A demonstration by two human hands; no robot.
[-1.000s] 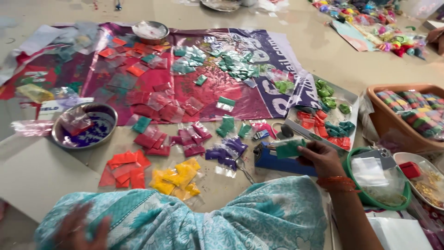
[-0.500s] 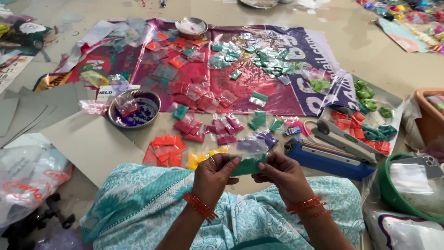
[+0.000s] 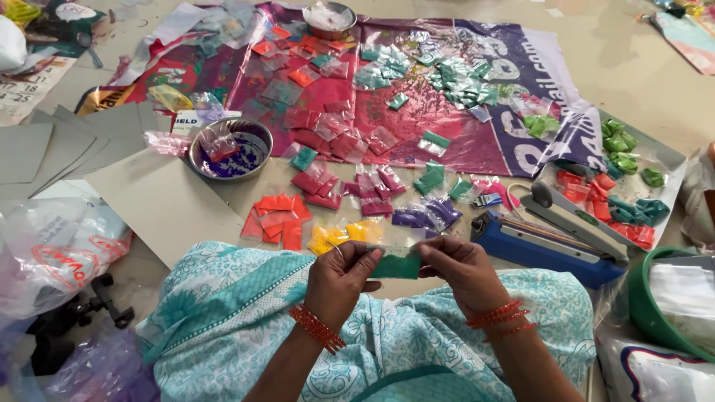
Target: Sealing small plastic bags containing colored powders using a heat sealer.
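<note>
— How would that green sachet (image 3: 396,266) have handled?

— Light, limp and slippery by the look of it; best pinched at its two ends. The left hand (image 3: 341,277) and right hand (image 3: 460,269) had their fingers closed on those ends, holding it over the lap, near the blue sealer (image 3: 547,242).

— And the containers?

— The steel bowl (image 3: 229,149) to the left held blue powder and a packet; a far bowl (image 3: 329,18) held something pale; the green tub (image 3: 655,309) on the right held clear bags.
</note>
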